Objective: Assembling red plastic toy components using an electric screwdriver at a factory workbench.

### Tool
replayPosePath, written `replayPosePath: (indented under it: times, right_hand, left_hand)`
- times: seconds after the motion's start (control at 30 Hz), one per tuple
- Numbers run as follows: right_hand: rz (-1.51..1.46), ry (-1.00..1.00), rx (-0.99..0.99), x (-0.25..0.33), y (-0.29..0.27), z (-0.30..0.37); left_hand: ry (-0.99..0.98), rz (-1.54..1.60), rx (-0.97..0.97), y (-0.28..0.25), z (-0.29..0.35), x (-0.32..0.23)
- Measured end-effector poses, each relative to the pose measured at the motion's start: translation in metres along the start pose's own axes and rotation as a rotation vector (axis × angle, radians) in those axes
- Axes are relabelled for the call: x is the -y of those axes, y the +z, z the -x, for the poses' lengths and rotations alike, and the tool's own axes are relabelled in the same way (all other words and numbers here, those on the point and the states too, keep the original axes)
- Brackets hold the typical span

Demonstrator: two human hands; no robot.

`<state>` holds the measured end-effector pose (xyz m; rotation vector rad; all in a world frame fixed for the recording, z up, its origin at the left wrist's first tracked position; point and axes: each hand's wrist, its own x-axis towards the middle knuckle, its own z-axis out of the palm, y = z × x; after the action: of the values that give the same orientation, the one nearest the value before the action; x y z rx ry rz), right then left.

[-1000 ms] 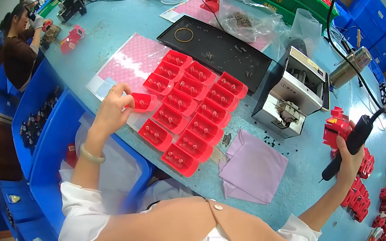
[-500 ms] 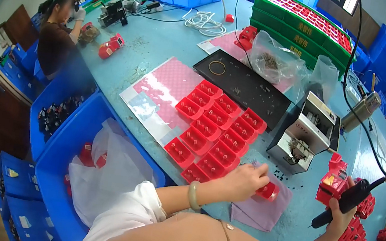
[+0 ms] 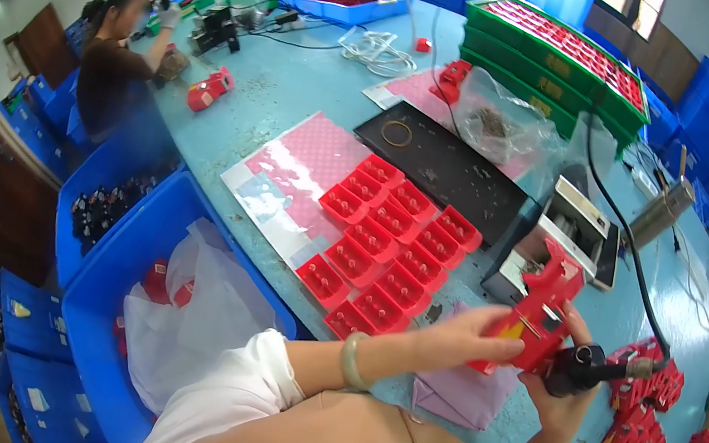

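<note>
A red plastic housing [image 3: 552, 297] with a yellow patch is held between my two hands above a purple cloth [image 3: 461, 395]. My left hand [image 3: 467, 337] closes on its lower left side, the fingers lying across its face. From the right, my right hand [image 3: 565, 395] grips a black corded electric screwdriver [image 3: 576, 370], and its fingers also reach the housing's edge. The screwdriver's bit is hidden. Left of my hands, several red open-topped trays [image 3: 393, 218] with small posts inside stand in rows, partly on a pink-patterned sheet [image 3: 300, 158].
Behind the housing stands a white-and-black machine [image 3: 582, 221]. A black tray [image 3: 461, 182] lies beyond the red trays. More red housings [image 3: 641, 420] are piled at right. Green crates [image 3: 552, 68] are stacked at the back. A blue bin [image 3: 98, 312] stands left; a co-worker [image 3: 112, 66] sits farther off.
My right hand has swung left with the screwdriver and the housing. My left hand has come off the small red tray on the cloth and now grips the housing.
</note>
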<state>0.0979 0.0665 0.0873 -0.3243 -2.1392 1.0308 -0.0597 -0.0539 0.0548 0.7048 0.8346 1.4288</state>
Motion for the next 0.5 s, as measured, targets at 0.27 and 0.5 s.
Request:
replayPosePath:
  times: [0.27, 0.5]
  right_hand:
    - [-0.193, 0.186, -0.158, -0.075, -0.037, -0.014]
    - [-0.243, 0.188, -0.184, -0.106, -0.051, -0.011]
  left_hand:
    - [0.452, -1.173, -0.432, -0.056, -0.036, -0.012]
    - [0.398, -1.257, -0.215, -0.053, -0.068, 0.027]
